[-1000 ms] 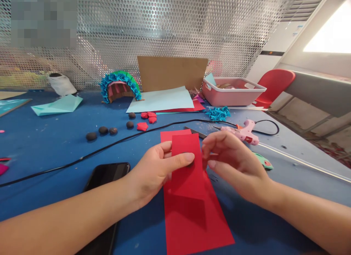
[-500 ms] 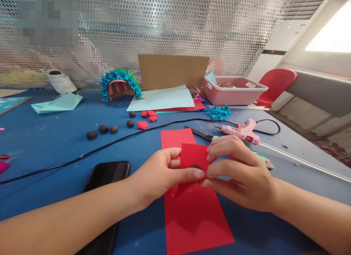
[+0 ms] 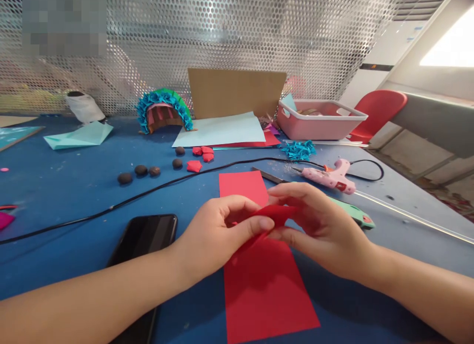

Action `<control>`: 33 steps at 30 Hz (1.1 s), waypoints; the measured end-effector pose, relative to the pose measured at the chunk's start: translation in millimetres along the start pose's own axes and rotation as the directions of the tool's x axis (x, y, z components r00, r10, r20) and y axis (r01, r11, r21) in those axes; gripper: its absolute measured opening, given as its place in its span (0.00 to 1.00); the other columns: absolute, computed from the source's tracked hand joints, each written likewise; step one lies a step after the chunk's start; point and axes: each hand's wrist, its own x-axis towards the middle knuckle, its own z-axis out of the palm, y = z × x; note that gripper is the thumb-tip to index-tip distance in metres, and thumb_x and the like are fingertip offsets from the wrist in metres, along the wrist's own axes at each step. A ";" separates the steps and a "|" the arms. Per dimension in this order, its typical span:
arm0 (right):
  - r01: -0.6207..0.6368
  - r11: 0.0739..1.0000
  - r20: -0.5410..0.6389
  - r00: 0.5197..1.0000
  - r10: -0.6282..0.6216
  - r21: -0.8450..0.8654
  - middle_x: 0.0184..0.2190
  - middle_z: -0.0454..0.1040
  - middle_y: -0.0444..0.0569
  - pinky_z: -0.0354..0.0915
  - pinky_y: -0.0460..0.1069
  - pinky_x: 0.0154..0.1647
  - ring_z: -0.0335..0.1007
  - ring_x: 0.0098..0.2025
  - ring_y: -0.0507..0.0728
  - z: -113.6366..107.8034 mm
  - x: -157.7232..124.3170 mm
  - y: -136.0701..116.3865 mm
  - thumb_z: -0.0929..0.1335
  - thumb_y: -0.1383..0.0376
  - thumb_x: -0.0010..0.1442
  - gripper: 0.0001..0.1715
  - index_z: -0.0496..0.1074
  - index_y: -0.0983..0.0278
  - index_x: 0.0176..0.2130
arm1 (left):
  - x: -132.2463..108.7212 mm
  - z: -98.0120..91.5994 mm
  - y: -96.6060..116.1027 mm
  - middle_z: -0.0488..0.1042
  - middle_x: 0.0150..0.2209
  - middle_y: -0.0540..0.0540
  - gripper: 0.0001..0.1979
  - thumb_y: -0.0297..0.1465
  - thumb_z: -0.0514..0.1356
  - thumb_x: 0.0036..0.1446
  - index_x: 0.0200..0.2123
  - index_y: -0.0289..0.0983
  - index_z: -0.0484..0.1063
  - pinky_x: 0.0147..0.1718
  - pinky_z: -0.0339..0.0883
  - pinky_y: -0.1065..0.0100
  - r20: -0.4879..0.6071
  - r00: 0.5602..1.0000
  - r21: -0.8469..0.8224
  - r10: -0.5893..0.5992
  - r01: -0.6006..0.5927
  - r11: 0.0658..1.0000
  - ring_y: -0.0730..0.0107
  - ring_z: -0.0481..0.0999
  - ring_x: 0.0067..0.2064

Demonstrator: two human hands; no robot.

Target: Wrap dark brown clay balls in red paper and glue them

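Observation:
Between my two hands is a small piece of red paper [image 3: 281, 214], bent over on itself. My left hand [image 3: 225, 230] pinches it with the thumb on top. My right hand [image 3: 318, 225] grips its right side between thumb and fingers. Whatever lies inside the fold is hidden now. Beneath both hands a long red paper strip [image 3: 266, 294] lies flat on the blue table. Beyond them sit several dark, stone-like lumps [image 3: 140, 171] and several small red paper-wrapped lumps [image 3: 194, 166].
A black phone [image 3: 148, 240] lies left of the strip. Right of it are a green-handled cutter [image 3: 355, 213], a dark blade [image 3: 268, 175] and a pink glue gun [image 3: 333, 176]. A black cable [image 3: 159, 189] crosses the table. Behind stand a pink basket [image 3: 322, 127] and a cardboard sheet [image 3: 237, 92].
The small red paper has been folded over the dark lump that showed on it before. My right fingers have shifted left over the paper, and the view has moved slightly.

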 end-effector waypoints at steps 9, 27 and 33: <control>-0.069 0.996 -0.121 0.990 0.077 0.064 0.34 0.72 0.43 0.73 0.45 0.33 0.73 0.33 0.50 4.2 5.1 -7.8 0.70 0.67 0.58 0.19 0.63 0.56 0.48 | -1.8 4.7 6.0 0.78 0.44 0.48 0.22 0.35 0.72 0.45 0.43 0.41 0.71 0.39 0.71 0.70 -0.124 0.990 -0.052 0.064 -0.071 0.996 0.65 0.78 0.43; 0.694 0.349 0.337 0.649 -0.682 -0.630 0.32 0.81 0.42 0.72 0.48 0.39 0.76 0.39 0.52 -19.2 11.5 -23.5 0.73 0.73 0.54 0.07 0.75 0.61 0.31 | 4.8 0.2 0.9 0.77 0.32 0.48 0.14 0.30 0.71 0.47 0.37 0.34 0.74 0.37 0.71 0.72 0.148 0.971 -0.390 -0.189 0.232 0.891 0.73 0.78 0.34; 0.608 0.512 0.243 0.755 -0.610 -0.607 0.36 0.77 0.45 0.71 0.47 0.42 0.71 0.42 0.53 -16.4 2.1 -17.9 0.72 0.73 0.55 0.11 0.75 0.59 0.37 | 4.5 0.3 0.5 0.78 0.36 0.45 0.14 0.34 0.71 0.47 0.36 0.34 0.77 0.41 0.70 0.68 0.169 0.965 -0.348 -0.200 0.248 0.904 0.71 0.77 0.37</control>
